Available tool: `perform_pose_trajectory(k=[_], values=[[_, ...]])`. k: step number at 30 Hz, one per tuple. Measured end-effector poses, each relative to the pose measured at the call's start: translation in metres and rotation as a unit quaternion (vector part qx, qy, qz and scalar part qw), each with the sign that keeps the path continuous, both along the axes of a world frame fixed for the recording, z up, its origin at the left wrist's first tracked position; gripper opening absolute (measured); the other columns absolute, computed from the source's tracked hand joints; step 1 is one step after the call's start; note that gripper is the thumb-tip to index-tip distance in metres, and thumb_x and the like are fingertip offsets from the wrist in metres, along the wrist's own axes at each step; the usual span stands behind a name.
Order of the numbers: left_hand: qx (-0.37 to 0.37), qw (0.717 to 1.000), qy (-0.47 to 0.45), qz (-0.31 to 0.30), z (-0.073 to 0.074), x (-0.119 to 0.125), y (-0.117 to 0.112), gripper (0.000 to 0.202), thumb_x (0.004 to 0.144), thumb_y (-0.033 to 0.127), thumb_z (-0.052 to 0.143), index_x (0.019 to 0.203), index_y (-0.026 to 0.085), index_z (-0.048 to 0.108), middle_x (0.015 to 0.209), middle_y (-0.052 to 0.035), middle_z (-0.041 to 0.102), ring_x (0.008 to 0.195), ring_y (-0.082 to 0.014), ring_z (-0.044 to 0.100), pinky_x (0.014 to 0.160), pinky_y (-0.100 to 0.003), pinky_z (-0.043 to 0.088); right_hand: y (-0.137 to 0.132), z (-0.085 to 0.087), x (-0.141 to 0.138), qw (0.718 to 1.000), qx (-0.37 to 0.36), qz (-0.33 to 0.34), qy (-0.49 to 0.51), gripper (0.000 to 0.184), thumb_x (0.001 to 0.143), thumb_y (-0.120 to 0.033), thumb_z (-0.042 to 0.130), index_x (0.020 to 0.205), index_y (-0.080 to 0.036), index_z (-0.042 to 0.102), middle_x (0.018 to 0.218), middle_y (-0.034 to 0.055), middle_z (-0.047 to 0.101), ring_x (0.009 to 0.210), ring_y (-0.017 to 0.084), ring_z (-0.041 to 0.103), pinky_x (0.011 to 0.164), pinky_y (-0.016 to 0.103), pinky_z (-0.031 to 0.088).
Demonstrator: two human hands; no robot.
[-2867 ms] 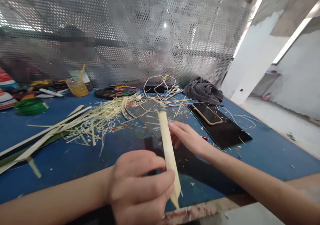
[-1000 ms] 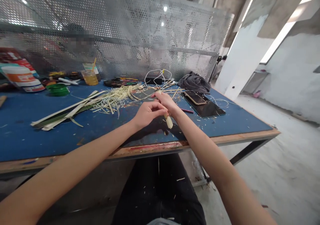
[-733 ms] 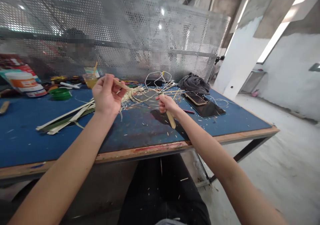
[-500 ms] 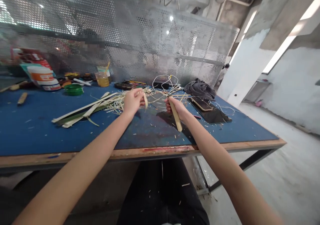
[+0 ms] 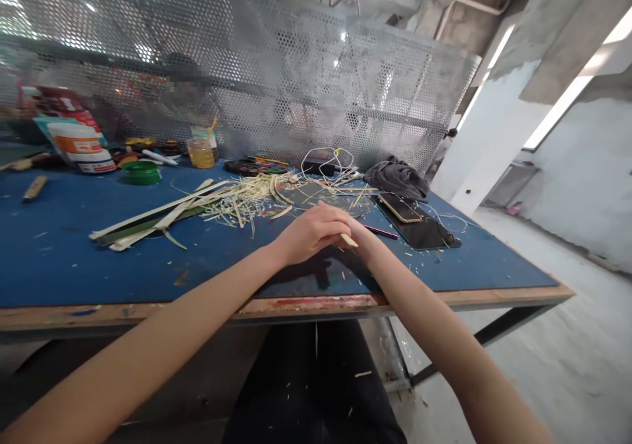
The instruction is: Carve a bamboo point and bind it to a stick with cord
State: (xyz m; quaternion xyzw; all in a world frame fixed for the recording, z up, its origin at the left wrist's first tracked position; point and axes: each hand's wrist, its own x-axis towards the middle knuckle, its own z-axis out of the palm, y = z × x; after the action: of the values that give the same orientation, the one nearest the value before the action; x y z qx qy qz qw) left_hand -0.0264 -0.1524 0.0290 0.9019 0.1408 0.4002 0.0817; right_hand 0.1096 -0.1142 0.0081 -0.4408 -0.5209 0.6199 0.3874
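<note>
Over the bench, my left hand [image 5: 316,230] lies across my right hand [image 5: 359,236], its fingers curled round and hiding most of the right one. A short pale end of a wooden-handled tool [image 5: 349,240] pokes out between the left fingers and the right wrist; the rest of it is covered. The right fingers cannot be seen now. What the left fingers hold, if anything, is hidden. Just beyond the hands lies a heap of thin pale shavings [image 5: 247,197], with a curved strip [image 5: 281,192] at its right side. Long flat strips [image 5: 162,217], pale and green, lie to the left.
A phone [image 5: 399,207] rests on a dark tablet [image 5: 429,230], right of my hands, with a grey cloth [image 5: 397,179] behind. White tubs [image 5: 81,144], a green roll [image 5: 141,172] and a jar [image 5: 201,153] stand back left. A perforated metal screen [image 5: 296,68] closes the far side.
My left hand has moved right and toward me, onto my right hand. The pale curl it held is no longer seen in its fingers. The wooden handle is now mostly covered.
</note>
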Motion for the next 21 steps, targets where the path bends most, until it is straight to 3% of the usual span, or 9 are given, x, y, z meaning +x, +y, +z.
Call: perform_pose_trajectory(k=[3,6,8,10,13,15,19,21], values=[[-0.022,0.993,-0.102,0.056,0.014,-0.002,-0.019,0.019,0.098,0.025,0.049,0.092,0.02,0.066,0.083,-0.0036,0.069,0.077,-0.0166,0.066,0.074,-0.029,0.055,0.005,0.01,0.006,0.982,0.061,0.006,-0.178,0.028,0.098,-0.034,0.056,0.12,-0.017,0.06,0.118,0.0078,0.063,0.098,0.021,0.065,0.082,0.04,0.056],[-0.088,0.973,-0.191,0.096,0.033,-0.009,-0.035,0.026,0.103,0.026,0.034,0.101,0.019,0.059,0.067,0.0035,0.053,0.044,-0.0078,0.049,0.043,-0.019,0.046,0.017,0.021,0.029,0.933,0.143,-0.008,-0.329,0.03,0.096,-0.036,0.059,0.119,-0.017,0.06,0.122,0.0079,0.062,0.102,0.023,0.064,0.086,0.043,0.055],[-0.261,0.942,-0.2,0.063,0.042,-0.014,-0.037,0.02,0.101,0.029,0.042,0.099,0.02,0.059,0.067,0.0039,0.05,0.04,-0.0067,0.043,0.033,-0.017,0.038,0.025,0.022,0.048,0.891,0.186,-0.008,-0.415,0.03,0.096,-0.037,0.059,0.117,-0.016,0.061,0.12,0.0081,0.062,0.102,0.023,0.063,0.087,0.044,0.053],[-0.382,0.909,-0.165,0.037,0.047,-0.016,-0.029,0.015,0.097,0.029,0.046,0.099,0.021,0.059,0.07,0.0029,0.052,0.041,-0.006,0.039,0.031,-0.016,0.033,0.029,0.016,0.062,0.847,0.215,0.005,-0.485,0.026,0.095,-0.037,0.06,0.11,-0.016,0.064,0.114,0.007,0.065,0.099,0.022,0.064,0.087,0.043,0.053],[-0.486,0.867,-0.11,0.015,0.042,-0.017,-0.006,0.013,0.095,0.032,0.048,0.1,0.022,0.056,0.07,0.003,0.049,0.044,-0.0061,0.034,0.033,-0.015,0.026,0.03,0.0,0.071,0.792,0.259,0.017,-0.552,0.018,0.092,-0.032,0.063,0.097,-0.015,0.064,0.101,0.0072,0.067,0.093,0.022,0.064,0.085,0.042,0.05],[-0.555,0.825,-0.104,-0.006,0.034,-0.016,0.01,0.015,0.094,0.038,0.051,0.099,0.023,0.055,0.066,0.0055,0.043,0.043,-0.0052,0.028,0.034,-0.014,0.02,0.028,-0.01,0.072,0.766,0.292,0.017,-0.573,0.013,0.093,-0.026,0.058,0.09,-0.015,0.063,0.095,0.0122,0.068,0.091,0.027,0.063,0.08,0.041,0.048],[-0.689,0.718,-0.094,-0.034,0.013,-0.013,0.03,0.029,0.09,0.052,0.056,0.093,0.024,0.052,0.061,0.0091,0.036,0.041,-0.0032,0.017,0.034,-0.014,0.012,0.025,-0.02,0.078,0.732,0.348,0.032,-0.584,0.011,0.094,-0.023,0.054,0.086,-0.02,0.061,0.091,0.0123,0.068,0.089,0.029,0.063,0.073,0.038,0.046],[-0.727,0.683,-0.07,-0.012,0.005,-0.011,0.034,0.034,0.089,0.056,0.056,0.09,0.023,0.05,0.06,0.01,0.034,0.042,-0.0031,0.017,0.035,-0.013,0.01,0.025,-0.021,0.083,0.726,0.367,0.049,-0.58,0.013,0.094,-0.023,0.054,0.082,-0.022,0.058,0.086,0.0086,0.067,0.083,0.026,0.063,0.071,0.035,0.046]])
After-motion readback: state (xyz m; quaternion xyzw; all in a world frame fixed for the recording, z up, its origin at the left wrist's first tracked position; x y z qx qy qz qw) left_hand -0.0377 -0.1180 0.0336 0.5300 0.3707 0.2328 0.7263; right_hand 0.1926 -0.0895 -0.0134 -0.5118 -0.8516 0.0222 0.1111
